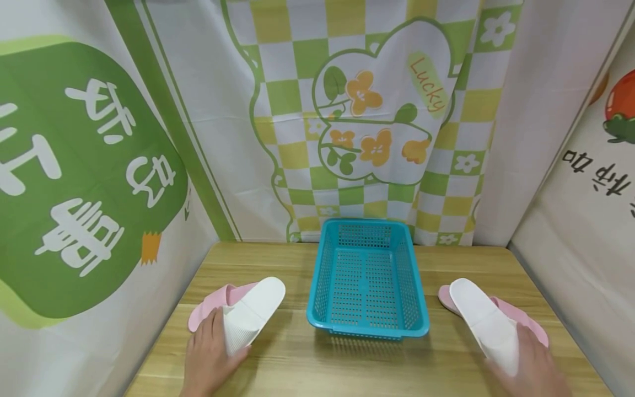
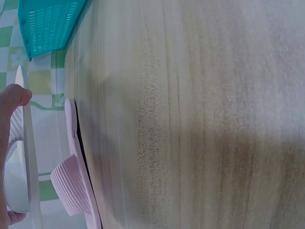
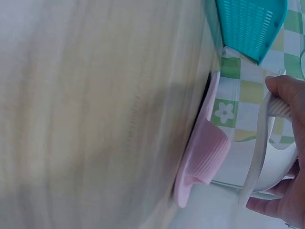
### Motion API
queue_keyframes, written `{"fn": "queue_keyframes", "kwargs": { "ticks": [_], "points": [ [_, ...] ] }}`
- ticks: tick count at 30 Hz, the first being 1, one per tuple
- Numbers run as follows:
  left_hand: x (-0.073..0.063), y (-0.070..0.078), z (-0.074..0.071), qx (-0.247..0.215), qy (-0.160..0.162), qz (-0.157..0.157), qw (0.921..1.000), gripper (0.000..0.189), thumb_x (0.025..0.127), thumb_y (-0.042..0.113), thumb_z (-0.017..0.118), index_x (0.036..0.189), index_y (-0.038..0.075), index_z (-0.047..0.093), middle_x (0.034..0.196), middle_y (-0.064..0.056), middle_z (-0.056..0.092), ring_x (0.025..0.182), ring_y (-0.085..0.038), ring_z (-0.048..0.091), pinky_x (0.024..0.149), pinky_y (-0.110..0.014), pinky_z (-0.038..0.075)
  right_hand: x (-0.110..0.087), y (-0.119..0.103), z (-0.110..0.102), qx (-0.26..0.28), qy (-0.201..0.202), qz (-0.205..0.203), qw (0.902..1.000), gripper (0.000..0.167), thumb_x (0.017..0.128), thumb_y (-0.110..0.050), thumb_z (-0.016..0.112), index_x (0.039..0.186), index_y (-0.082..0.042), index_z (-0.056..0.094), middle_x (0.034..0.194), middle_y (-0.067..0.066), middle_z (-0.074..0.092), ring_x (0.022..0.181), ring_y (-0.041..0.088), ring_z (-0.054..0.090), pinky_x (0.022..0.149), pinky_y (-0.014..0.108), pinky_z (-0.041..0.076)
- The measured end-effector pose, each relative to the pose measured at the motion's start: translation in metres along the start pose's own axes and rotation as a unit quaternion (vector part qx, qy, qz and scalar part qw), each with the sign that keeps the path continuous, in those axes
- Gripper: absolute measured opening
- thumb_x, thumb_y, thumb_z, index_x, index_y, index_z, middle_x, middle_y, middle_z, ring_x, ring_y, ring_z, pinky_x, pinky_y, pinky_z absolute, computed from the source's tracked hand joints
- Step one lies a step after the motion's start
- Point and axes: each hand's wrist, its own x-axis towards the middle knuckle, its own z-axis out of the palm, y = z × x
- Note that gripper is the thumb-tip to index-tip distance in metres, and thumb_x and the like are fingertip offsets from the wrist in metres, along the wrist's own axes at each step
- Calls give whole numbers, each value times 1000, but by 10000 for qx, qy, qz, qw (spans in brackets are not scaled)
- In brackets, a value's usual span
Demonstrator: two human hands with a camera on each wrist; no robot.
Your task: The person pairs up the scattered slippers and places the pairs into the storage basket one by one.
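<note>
In the head view my left hand (image 1: 210, 347) grips a white slipper (image 1: 263, 303) by its strap end, the bare sole end pointing up and right. A pink slipper (image 1: 218, 303) lies on the table just behind it. My right hand (image 1: 533, 364), slightly blurred, holds a second white slipper (image 1: 483, 314), tilted with its bare end to the upper left. Another pink slipper (image 1: 521, 320) lies partly hidden behind that one. Both wrist views show thumb and fingers around the edges of the white slippers (image 2: 24, 162), raised above the pink slippers (image 3: 205, 152).
A turquoise plastic basket (image 1: 364, 331) with perforated walls stands between the two pairs at the middle of the wooden table (image 1: 278, 364). A checkered curtain (image 1: 307, 110) hangs behind the table's back edge, with printed cloth walls (image 1: 163, 231) on both sides.
</note>
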Motion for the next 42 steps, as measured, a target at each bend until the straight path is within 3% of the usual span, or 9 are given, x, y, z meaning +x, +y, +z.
{"fn": "queue_keyframes", "kwargs": {
  "ticks": [6, 11, 18, 20, 23, 26, 28, 42],
  "points": [
    [5, 2, -2, -1, -5, 0, 10000, 103, 53, 47, 74, 131, -15, 46, 119, -29, 54, 98, -45, 54, 66, -57, 47, 1, -1, -3, -245, 258, -24, 9994, 103, 51, -30, 88, 130, 12, 38, 98, 32, 55, 84, 50, 54, 63, 62, 43],
    [9, 2, -1, -53, 171, 129, 9998, 102, 54, 47, 72, 130, -16, 46, 118, -31, 54, 97, -46, 55, 69, -57, 47, 7, -5, -9, -220, 273, -14, 9994, 104, 53, -28, 87, 135, 10, 38, 114, 35, 52, 98, 53, 50, 74, 65, 41],
    [17, 5, -3, -127, 267, 233, 9993, 99, 55, 46, 70, 129, -16, 47, 117, -31, 55, 96, -46, 55, 70, -58, 47, 14, -7, -14, -254, 305, -84, 9992, 98, 53, -28, 86, 132, 8, 41, 115, 33, 52, 94, 52, 51, 71, 65, 40],
    [20, 6, -4, -135, 223, 243, 9994, 99, 55, 46, 71, 128, -16, 47, 116, -31, 55, 96, -46, 55, 70, -58, 47, 16, -7, -14, -286, 439, -240, 9983, 97, 57, -39, 85, 130, 9, 43, 114, 33, 53, 93, 52, 52, 68, 64, 41],
    [23, 8, -5, -119, 117, 244, 9996, 100, 54, 46, 72, 128, -16, 48, 116, -31, 55, 97, -46, 55, 71, -58, 48, 19, -6, -15, -370, 709, -520, 9954, 101, 68, -68, 69, 129, 9, 45, 113, 32, 55, 92, 52, 53, 65, 64, 42],
    [26, 10, -5, -79, 29, 232, 9997, 100, 53, 45, 72, 128, -16, 48, 116, -30, 55, 98, -46, 55, 72, -57, 47, 23, -8, -15, -480, 1036, -819, 9901, 106, 78, -82, 37, 129, 10, 48, 114, 32, 55, 92, 52, 54, 65, 63, 43],
    [27, 10, -5, -68, -14, 225, 9997, 100, 53, 45, 72, 128, -16, 48, 116, -30, 55, 98, -46, 54, 73, -57, 47, 25, -9, -15, -568, 1193, -974, 9864, 105, 81, -81, 31, 129, 11, 48, 115, 32, 55, 92, 52, 54, 66, 63, 43],
    [40, 11, -2, -45, 33, 454, 9990, 107, 50, 47, 76, 132, -14, 47, 121, -30, 54, 101, -46, 54, 77, -55, 46, 42, -9, -25, -1257, 1557, -1694, 9650, 89, 89, -64, 29, 129, 12, 51, 119, 33, 55, 95, 53, 54, 63, 62, 42]
  ]
}}
